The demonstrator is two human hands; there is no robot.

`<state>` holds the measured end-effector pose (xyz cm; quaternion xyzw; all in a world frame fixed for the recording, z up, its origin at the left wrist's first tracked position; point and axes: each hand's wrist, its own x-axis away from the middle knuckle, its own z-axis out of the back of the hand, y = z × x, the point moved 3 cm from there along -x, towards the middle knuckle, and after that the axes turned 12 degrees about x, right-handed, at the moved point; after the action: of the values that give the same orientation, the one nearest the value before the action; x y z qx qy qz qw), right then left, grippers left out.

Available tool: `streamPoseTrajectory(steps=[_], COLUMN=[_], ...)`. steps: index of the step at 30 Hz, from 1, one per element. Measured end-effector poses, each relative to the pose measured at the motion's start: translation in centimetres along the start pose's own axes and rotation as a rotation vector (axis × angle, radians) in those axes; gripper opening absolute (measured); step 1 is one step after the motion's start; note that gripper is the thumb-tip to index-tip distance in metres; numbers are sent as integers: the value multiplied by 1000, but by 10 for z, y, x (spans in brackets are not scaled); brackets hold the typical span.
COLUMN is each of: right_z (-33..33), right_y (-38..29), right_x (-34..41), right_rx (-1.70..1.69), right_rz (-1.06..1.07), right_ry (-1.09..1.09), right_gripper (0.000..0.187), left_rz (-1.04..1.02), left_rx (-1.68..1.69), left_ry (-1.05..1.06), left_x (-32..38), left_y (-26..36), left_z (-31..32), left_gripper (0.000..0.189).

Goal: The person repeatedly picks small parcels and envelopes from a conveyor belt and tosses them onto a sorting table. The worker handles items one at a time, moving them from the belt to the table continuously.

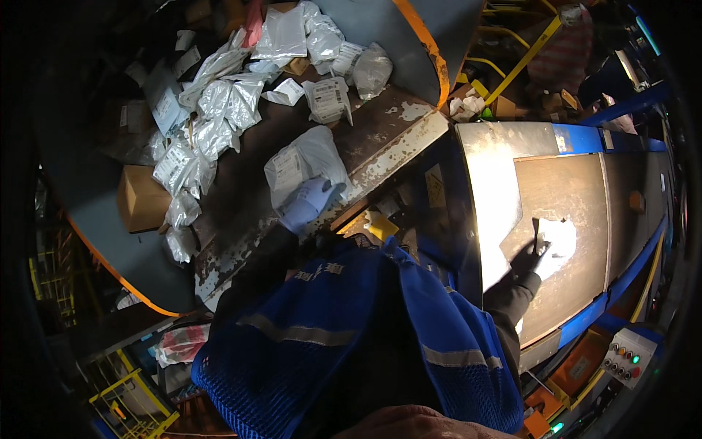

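Note:
My left hand [310,200], in a light glove, grips the near edge of a grey-white plastic mailer bag [312,151] that bears a label. The bag lies at the rim of a dark, worn metal sorting table [247,197]. Out to the right, my gloved right hand [546,264] has hold of a small white packet [558,237] on a brown conveyor belt [570,192]. Strong light washes out the packet's details, and its far side cannot be made out. Beyond my left hand lies a heap of white plastic mailers [225,107].
A cardboard box [143,198] sits left of the heap. An orange-edged grey chute wall [378,22] curves behind it. Blue side rails [636,269] line the belt, with a small brown box [637,202] farther along. At lower right is a button panel [628,358].

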<state>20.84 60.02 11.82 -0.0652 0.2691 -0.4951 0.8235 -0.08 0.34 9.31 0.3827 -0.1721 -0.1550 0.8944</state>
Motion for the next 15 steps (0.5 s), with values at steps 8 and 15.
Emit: streamPoseTrajectory(steps=[8, 15], right_z=[-43, -23], right_y=[-229, -313], right_x=[191, 258], right_rx=[-537, -1233], right_rz=[834, 521], right_ry=[-926, -1240], right_gripper=[56, 68], left_rz=[-565, -494], left_rx=[-320, -33], left_ry=[-308, -524], left_x=[12, 5], left_y=[80, 90], left_z=[-25, -31], left_gripper=[26, 26])
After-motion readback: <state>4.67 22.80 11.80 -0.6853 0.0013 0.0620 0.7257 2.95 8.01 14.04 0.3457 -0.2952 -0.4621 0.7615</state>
